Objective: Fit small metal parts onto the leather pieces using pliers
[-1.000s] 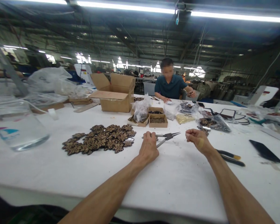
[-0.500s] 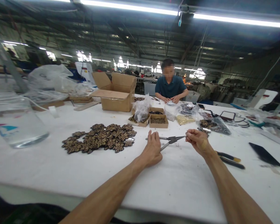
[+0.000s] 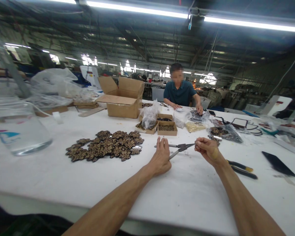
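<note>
In the head view, my left hand [image 3: 161, 157] is wrapped round the grey handles of long-nosed pliers [image 3: 182, 147], which point to the right. My right hand [image 3: 206, 149] pinches something tiny at the tips of the pliers; its kind is too small to make out. Left of my hands lies a heap of leopard-patterned, scallop-edged pieces [image 3: 110, 146]. A second pair of pliers with black and yellow handles [image 3: 242, 167] rests on the white table, partly behind my right forearm. Small bits [image 3: 186, 153] lie scattered below the plier tips.
Beyond my hands stand small cardboard boxes of little parts [image 3: 167, 128] and a large open carton [image 3: 124, 101]. A water jug [image 3: 22, 137] is at the left, a dark flat slab [image 3: 279, 163] at the right. A co-worker [image 3: 179, 91] sits opposite, near plastic bags [image 3: 196, 126].
The co-worker's hand on the right side of the picture has moved right, onto a plastic bag with dark contents. My own hands and the pliers have hardly moved.
</note>
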Tool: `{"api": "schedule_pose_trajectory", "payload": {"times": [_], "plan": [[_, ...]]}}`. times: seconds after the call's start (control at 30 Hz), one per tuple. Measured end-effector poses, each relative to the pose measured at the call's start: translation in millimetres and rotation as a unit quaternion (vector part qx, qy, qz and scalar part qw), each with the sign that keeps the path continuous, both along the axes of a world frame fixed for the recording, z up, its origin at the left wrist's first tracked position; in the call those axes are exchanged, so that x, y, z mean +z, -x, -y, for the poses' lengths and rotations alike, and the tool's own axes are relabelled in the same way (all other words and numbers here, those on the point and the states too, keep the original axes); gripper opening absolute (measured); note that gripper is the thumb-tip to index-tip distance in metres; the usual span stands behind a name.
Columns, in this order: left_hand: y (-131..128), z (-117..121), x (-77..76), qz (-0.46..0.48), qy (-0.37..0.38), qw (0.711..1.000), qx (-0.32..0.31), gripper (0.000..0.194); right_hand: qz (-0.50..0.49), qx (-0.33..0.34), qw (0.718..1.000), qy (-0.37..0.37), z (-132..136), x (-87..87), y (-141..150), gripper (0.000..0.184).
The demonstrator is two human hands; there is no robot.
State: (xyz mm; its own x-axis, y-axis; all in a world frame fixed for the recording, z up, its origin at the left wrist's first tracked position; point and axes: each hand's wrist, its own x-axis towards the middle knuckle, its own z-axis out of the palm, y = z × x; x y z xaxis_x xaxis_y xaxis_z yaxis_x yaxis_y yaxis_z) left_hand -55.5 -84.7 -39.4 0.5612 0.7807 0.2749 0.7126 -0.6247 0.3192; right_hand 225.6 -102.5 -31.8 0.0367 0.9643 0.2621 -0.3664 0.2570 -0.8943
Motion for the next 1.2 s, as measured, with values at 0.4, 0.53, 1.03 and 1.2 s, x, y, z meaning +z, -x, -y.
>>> {"api": "schedule_pose_trajectory", "payload": {"times": [0.4, 0.53, 1.03, 1.2], "plan": [[2, -3, -3.4, 0.033, -0.017, 0.999, -0.037, 0.118, -0.107, 0.138, 0.980, 0.092, 5, 2.5, -4, 0.015], [1, -1, -0.7, 0.027, -0.011, 0.999, -0.038, 0.114, -0.127, 0.159, 0.974, 0.094, 6, 4.0, -3, 0.013], [-2, 7, 8.9, 0.015, 0.004, 1.000, 0.015, 0.101, -0.006, 0.018, 0.999, 0.033, 6, 5.1, 1, 0.028], [-4, 13, 13.6, 0.020, -0.014, 0.999, 0.022, 0.087, 0.006, -0.018, 1.000, 0.021, 1, 0.0, 3, 0.029]]}}
